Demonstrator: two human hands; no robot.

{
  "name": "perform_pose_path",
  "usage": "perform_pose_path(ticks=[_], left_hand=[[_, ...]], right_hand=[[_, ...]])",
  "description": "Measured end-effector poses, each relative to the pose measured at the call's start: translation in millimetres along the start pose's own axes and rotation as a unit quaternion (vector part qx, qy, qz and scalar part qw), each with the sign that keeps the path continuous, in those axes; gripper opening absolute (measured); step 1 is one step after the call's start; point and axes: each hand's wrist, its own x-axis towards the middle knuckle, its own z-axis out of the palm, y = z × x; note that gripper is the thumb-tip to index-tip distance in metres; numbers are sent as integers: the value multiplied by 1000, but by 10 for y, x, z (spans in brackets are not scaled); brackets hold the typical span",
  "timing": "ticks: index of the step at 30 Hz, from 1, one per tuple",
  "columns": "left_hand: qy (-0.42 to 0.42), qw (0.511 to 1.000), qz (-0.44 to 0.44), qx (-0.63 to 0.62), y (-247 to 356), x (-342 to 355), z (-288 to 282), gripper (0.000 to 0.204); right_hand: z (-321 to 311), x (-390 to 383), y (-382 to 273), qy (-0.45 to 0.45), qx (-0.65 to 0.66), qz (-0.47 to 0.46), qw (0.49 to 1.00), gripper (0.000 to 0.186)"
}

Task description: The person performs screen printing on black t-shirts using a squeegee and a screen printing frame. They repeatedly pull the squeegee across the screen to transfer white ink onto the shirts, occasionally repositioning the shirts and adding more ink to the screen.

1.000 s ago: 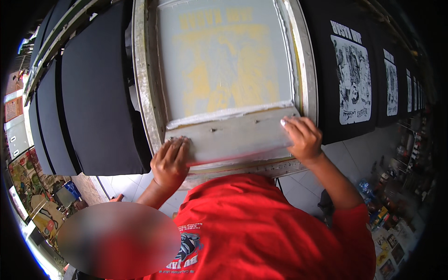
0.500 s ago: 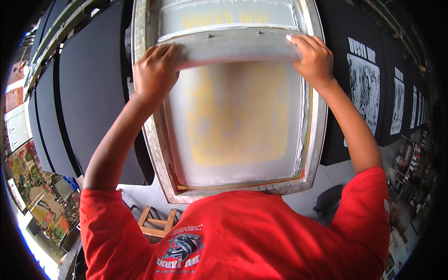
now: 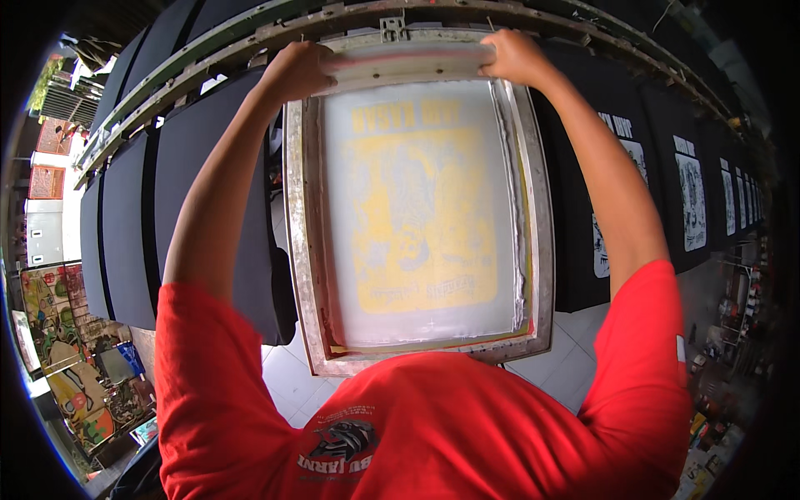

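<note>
At the far end of a screen-printing frame point(image 3: 296, 250), both arms are stretched out on a wide metal squeegee point(image 3: 408, 67) with a reddish strip along it. My left hand point(image 3: 300, 68) is closed on the squeegee's left end and my right hand point(image 3: 517, 58) grips its right end. Below the squeegee, the pale mesh point(image 3: 367, 325) shows a yellow design with lettering and a figure inside a rounded rectangle. White ink lies along the inner edges of the frame, which has worn metal sides.
Dark padded boards point(image 3: 208, 192) stand in rows on the left; black fabric point(image 3: 575, 225) with white prints runs along the right. A metal rail point(image 3: 192, 58) crosses behind the frame. Tiled floor point(image 3: 292, 375) shows below, with cluttered shelves point(image 3: 725, 350) at the right edge.
Both hands have moved the squeegee from the near end to the far end of the frame, arms extending forward. More of the mesh design now shows beneath it.
</note>
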Motion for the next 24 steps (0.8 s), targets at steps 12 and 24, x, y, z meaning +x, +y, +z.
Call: perform_pose_path(ticks=[12,24], left_hand=[[27,996,-37,-79,2176,-3148,27,23],[105,988,-42,-103,2814,-4301,835,43]], right_hand=[[-71,-3337,-1762,38,11,16,999,25],[587,-4589,-2320,114,21,6,993,40]])
